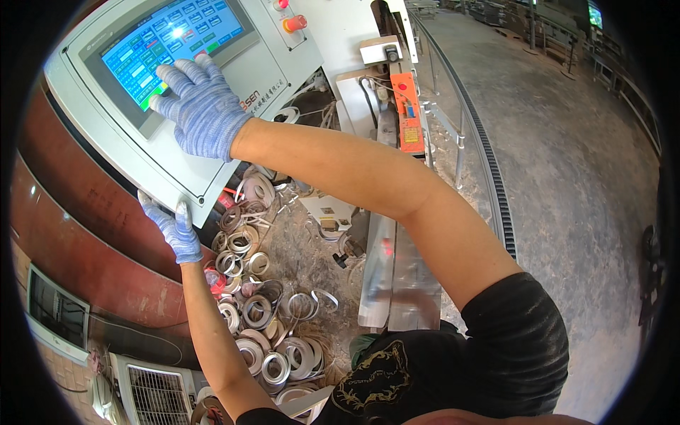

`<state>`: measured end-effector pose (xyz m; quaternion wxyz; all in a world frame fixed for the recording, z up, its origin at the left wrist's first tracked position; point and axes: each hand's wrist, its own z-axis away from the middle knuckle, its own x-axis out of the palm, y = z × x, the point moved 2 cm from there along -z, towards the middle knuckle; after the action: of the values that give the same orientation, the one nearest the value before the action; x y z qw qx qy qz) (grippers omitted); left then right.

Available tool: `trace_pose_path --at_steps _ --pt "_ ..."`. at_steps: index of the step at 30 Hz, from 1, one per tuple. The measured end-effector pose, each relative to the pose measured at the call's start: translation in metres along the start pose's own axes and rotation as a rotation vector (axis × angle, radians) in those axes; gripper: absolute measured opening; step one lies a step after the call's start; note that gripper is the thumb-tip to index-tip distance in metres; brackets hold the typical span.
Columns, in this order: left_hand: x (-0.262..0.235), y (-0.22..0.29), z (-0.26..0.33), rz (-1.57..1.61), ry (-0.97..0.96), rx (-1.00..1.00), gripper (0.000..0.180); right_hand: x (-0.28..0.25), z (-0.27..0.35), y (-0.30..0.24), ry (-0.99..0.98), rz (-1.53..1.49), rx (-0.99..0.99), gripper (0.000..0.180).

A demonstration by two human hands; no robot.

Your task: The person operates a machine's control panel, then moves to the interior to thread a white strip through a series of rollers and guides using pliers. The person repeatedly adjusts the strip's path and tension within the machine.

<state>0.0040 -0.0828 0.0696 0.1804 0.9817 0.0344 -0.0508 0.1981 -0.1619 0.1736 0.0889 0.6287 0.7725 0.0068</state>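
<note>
My right hand (202, 110), in a blue-white knit glove, reaches across to a control panel (273, 71). Its fingers are stretched out, with the tips at the lower part of the lit blue touchscreen (173, 42). Nothing is held in that hand. My left hand (172, 228), gloved the same way, grips the lower edge of the panel's pale housing, the thumb apart from the fingers. Red push buttons (294, 23) sit on the panel's right side.
Rolls of edge banding tape (258, 312) lie heaped on the floor below the panel. A machine with an orange unit (409, 110) and a metal bed (407, 276) runs along my right, beside a long black toothed rail (489, 156). Reddish-brown boards (92, 241) stand left.
</note>
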Motion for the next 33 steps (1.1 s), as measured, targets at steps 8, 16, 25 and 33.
trace_pose_path --at_steps 8,16,25,33 --pt "-0.0018 -0.0005 -0.0002 -0.066 -0.012 0.045 0.082 0.002 0.0001 -0.0003 0.006 0.001 0.001 0.042" --pt "-0.0011 -0.0014 0.0 0.013 0.008 -0.016 0.096 0.0017 -0.001 0.0009 -0.08 0.004 -0.024 0.047" --pt "-0.0007 0.0001 0.0013 0.044 0.007 -0.043 0.097 0.0021 0.0002 0.0 -0.011 -0.006 -0.007 0.044" --pt "0.0005 0.002 0.0018 0.041 0.004 -0.037 0.096 -0.0018 0.0006 -0.0003 0.021 0.009 -0.001 0.043"
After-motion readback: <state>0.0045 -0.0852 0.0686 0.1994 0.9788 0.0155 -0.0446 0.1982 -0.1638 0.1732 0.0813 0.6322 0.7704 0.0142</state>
